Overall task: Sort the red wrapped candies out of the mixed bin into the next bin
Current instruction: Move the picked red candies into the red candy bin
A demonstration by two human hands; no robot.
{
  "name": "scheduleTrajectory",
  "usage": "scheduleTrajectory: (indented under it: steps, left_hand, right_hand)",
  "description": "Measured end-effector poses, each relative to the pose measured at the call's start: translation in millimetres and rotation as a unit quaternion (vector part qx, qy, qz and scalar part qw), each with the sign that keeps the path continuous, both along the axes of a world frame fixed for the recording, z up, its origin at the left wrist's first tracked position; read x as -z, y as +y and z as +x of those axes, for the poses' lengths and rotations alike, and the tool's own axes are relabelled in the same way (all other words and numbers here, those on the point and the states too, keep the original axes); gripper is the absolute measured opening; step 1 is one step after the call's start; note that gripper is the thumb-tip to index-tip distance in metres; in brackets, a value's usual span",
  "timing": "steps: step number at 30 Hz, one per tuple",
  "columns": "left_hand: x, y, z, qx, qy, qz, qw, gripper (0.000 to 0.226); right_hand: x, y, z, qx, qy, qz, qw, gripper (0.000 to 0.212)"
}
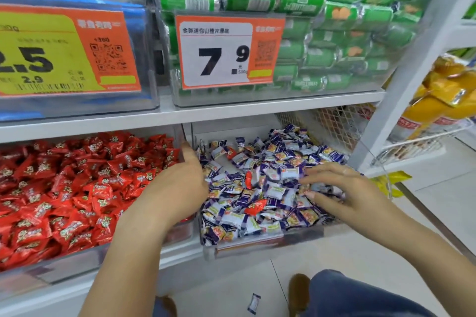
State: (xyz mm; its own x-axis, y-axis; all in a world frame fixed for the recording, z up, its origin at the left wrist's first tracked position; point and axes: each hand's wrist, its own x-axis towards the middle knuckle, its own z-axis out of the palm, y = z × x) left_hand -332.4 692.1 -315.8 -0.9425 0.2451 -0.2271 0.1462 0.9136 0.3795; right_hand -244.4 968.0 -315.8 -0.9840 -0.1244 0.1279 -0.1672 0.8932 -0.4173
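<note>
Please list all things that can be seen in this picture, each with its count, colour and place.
mixed bin: one, clear, lower shelf, right
purple candies: many, purple-white, in mixed bin
red candies in mixed bin: at least three, red, among the purple ones
red candy bin: one, clear, lower shelf, left, full of red candies
green rolls: many, green, upper right bin
price tags: two, orange-edged, on upper bins
fallen candy: one, purple-white, floor
left hand: open, over the divide between bins
right hand: open, fingers on purple candies
</note>
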Motion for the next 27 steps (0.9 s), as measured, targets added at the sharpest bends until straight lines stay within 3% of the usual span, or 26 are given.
scheduleTrajectory:
  steps: [4, 7, 10, 12, 15, 17, 23, 27]
  left_hand:
    - [-1.9, 2.6, 1.8, -0.015, -0.005, 0.001, 1.0, 0.074]
    - [-3.3, 2.9, 3.3, -0.019, -0.003, 0.0, 1.0, 0.073]
    - [-3.3, 1.9, 3.7, -0.015, 0.011, 0.001, 1.0, 0.073]
    - [-3.0, 0.8, 3.8, -0.008, 0.015, 0.004, 1.0, 0.073]
    - [-0.8, 2.4, 5.9, -0.008, 0.042, -0.007, 0.999, 0.073]
    - [2.7, 5.7, 8.3, -0.017, 0.07, -0.023, 0.997, 0.072]
    - [12.1, 0.1, 15.2, -0.053, 0.138, 0.028, 0.989, 0.067]
    - [14.2, -6.4, 14.3, -0.048, 0.155, 0.059, 0.985, 0.064]
  right_hand:
    - [0.1, -40.0, -11.8, -0.093, -0.018, 0.052, 0.994, 0.032]
    - [14.3, -70.9, -27.4, -0.144, -0.052, 0.159, 0.975, 0.039]
    - [20.7, -82.7, -37.6, -0.164, -0.041, 0.264, 0.95, 0.032]
    - [14.0, -80.9, -40.3, -0.155, -0.057, 0.236, 0.958, 0.026]
    - [2.0, -75.9, -55.2, -0.089, -0.063, 0.083, 0.991, 0.017]
    - [5.2, -76.0, -80.5, -0.057, -0.065, 0.037, 0.996, 0.025]
    - [41.9, -91.6, -141.1, -0.116, -0.176, 0.241, 0.947, 0.04]
    - [51.8, -92.9, -147.5, -0.146, -0.173, 0.297, 0.927, 0.027]
